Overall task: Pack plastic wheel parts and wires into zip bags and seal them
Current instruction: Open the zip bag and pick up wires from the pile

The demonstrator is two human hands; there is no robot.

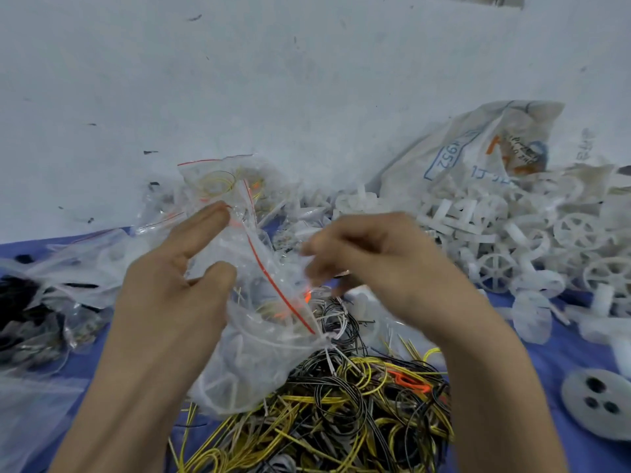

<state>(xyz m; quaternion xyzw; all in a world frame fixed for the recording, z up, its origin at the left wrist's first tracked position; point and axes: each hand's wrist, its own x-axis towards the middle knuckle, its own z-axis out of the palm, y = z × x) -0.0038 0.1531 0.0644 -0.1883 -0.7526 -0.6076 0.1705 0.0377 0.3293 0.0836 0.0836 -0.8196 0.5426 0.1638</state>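
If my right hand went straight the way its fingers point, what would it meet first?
Probably the zip bag the left hand holds: the right hand points left at its red-striped mouth, though blur hides depth.

The blue tabletop (pixel 532 367) carries a loose tangle of yellow, black and white wires (pixel 341 421) at the near middle. A heap of white plastic wheel parts (pixel 512 240) lies at the right, against a printed white sack (pixel 478 148). A grey disc (pixel 597 401) with 3 dark holes lies near the right edge, and clear zip bags (pixel 68 285), some with dark contents, are piled at the left.
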